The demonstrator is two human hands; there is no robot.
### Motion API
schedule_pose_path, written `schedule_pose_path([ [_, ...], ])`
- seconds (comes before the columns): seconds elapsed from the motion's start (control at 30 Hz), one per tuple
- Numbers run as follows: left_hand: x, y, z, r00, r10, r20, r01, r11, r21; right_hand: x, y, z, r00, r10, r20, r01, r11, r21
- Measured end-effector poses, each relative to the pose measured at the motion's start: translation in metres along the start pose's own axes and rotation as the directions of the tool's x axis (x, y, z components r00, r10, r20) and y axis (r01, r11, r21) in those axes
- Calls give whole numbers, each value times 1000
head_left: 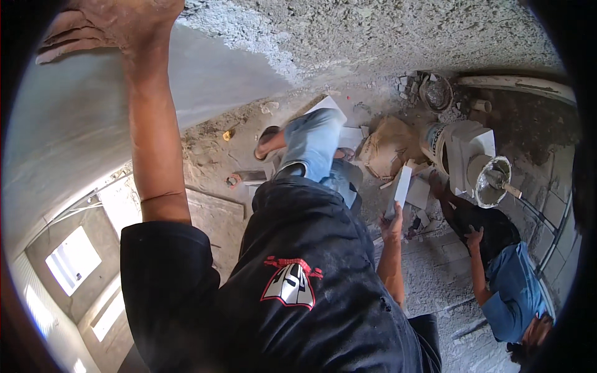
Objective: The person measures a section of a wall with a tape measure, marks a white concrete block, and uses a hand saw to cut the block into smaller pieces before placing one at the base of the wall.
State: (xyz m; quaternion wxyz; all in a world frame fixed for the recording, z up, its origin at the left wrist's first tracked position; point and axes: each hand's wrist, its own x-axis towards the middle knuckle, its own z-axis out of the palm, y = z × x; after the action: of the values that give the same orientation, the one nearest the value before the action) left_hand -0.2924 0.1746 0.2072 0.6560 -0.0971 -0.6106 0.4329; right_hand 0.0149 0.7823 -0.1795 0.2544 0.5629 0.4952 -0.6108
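At the upper left my left hand (102, 28) is raised against the smooth grey wall (214, 74), its fingers stretched out flat. Nothing shows in it, though the picture's edge cuts off part of the hand. Lower down, on my right side, my right hand (392, 225) is closed round the near end of a long, narrow white block (400, 188). The block points away from me, above the littered floor. Whether its far end touches anything, I cannot tell.
A person in a blue shirt (513, 289) crouches at the right. Near them stand a white bucket (433, 140) and a mortar-smeared pail (491, 180). A brown paper sack (388, 146), a rubble-side basin (436, 93) and broken white pieces lie beyond. Rough plaster (398, 37) covers the far wall.
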Motion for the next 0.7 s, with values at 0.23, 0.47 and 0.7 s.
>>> schedule_pose_path([
  [0.23,5,17,-12,996,-83,-12,78,965,-252,21,36,50,1000,-21,-11,21,1000,-10],
  [0.47,-15,25,-22,924,-381,-19,228,591,-774,-27,86,104,941,-320,-111,321,947,-3],
  [0.7,-59,-42,-81,780,-616,110,-55,-242,-969,-148,205,223,769,-543,-336,616,770,165],
])
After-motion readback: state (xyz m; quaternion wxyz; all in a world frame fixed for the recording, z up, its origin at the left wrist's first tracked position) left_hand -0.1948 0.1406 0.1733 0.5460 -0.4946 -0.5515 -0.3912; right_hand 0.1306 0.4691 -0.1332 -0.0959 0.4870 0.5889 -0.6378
